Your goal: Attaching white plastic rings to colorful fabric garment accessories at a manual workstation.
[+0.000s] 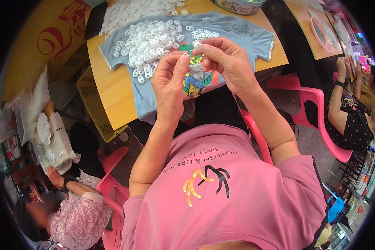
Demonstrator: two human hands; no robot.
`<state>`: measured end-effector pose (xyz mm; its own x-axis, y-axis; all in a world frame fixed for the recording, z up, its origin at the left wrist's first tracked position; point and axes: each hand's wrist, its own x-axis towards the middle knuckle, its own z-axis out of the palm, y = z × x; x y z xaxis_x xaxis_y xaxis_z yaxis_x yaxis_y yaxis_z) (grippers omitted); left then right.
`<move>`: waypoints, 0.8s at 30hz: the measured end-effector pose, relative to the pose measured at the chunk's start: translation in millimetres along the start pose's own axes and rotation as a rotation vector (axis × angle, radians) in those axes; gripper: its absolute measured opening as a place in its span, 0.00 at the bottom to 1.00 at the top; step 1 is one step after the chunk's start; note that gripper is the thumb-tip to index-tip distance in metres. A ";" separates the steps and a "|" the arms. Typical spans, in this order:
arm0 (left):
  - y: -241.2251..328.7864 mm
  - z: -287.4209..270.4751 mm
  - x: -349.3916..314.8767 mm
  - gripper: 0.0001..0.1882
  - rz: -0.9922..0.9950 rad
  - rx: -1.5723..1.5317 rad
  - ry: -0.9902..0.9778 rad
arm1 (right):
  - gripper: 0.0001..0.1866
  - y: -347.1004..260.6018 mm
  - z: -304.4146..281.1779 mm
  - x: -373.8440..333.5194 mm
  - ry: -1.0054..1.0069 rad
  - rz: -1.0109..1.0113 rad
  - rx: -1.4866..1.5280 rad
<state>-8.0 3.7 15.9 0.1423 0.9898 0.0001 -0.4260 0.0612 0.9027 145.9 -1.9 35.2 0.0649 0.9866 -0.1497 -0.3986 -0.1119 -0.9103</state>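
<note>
My left hand (169, 83) is closed in a pinch, thumb against forefinger, with a tiny white part (185, 54) at its tips. Just to the right and slightly farther off, my right hand (231, 64) pinches a small white plastic piece (197, 45). The two hands are close but apart, held above a blue-grey T-shirt (243, 35) with a colourful cartoon print. Left of and beyond my hands, a heap of white oval two-holed plastic pieces (152, 41) lies on the shirt. A smaller group of white pieces (206, 34) sits behind my right hand.
The shirt covers part of a wooden table (116, 106). More white pieces (133, 14) are heaped at its far side, near a round tin (239, 6) and a flat black object (96, 21). A yellow crate (91, 100), pink chairs (312, 98) and other people flank me.
</note>
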 end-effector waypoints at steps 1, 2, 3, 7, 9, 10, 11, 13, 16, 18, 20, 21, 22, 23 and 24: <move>0.0 0.0 0.0 0.07 0.002 0.012 -0.005 | 0.11 1.0 2.1 -1.3 -0.004 0.003 0.016; -0.5 0.1 0.1 0.07 0.002 0.012 -0.003 | 0.11 1.8 3.5 -2.4 -0.008 0.006 0.031; -0.5 0.1 0.1 0.06 0.013 0.024 -0.009 | 0.11 2.6 4.7 -3.3 -0.011 0.008 0.031; -1.7 -0.8 0.2 0.06 0.033 0.050 -0.004 | 0.11 7.0 6.4 -4.5 -0.006 -0.018 0.006; -1.3 0.6 -0.3 0.06 0.042 0.053 -0.002 | 0.11 8.9 6.5 -4.6 -0.002 -0.038 -0.009; -1.3 1.0 -0.5 0.06 0.051 0.057 -0.001 | 0.11 9.7 6.8 -4.6 0.011 -0.042 -0.009; -1.5 0.7 -0.8 0.06 0.051 0.056 -0.001 | 0.11 10.2 7.3 -4.6 0.024 -0.046 -0.010; -1.9 -0.2 -1.2 0.06 0.052 0.082 0.005 | 0.11 10.0 9.3 -4.8 0.037 -0.042 -0.025; -0.8 -0.1 -1.9 0.06 0.047 0.090 0.003 | 0.11 12.7 7.9 -4.0 0.049 -0.035 -0.028; -1.2 -0.8 -1.6 0.06 0.049 0.088 -0.003 | 0.11 13.5 7.0 -4.0 0.047 -0.029 -0.016; -1.1 -1.7 -1.8 0.06 0.051 0.087 -0.008 | 0.11 13.2 7.1 -4.7 0.026 -0.026 0.027; -1.0 -1.6 -1.9 0.06 0.045 0.087 -0.006 | 0.11 12.9 6.5 -4.6 0.027 -0.026 0.026; -0.9 -1.5 -1.9 0.06 0.039 0.088 -0.005 | 0.11 12.6 5.7 -4.3 0.031 -0.035 0.026; -0.4 -0.9 -2.0 0.06 0.039 0.088 -0.005 | 0.11 12.3 5.3 -4.2 0.036 -0.043 0.026; 0.4 -0.3 -2.0 0.06 0.027 0.093 -0.002 | 0.11 12.1 5.6 -4.1 0.035 -0.043 0.026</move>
<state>-8.7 1.7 16.2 0.1335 0.9907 0.0253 -0.3446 0.0225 0.9385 135.6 -6.6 26.9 0.1142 0.9856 -0.1249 -0.4184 -0.0663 -0.9058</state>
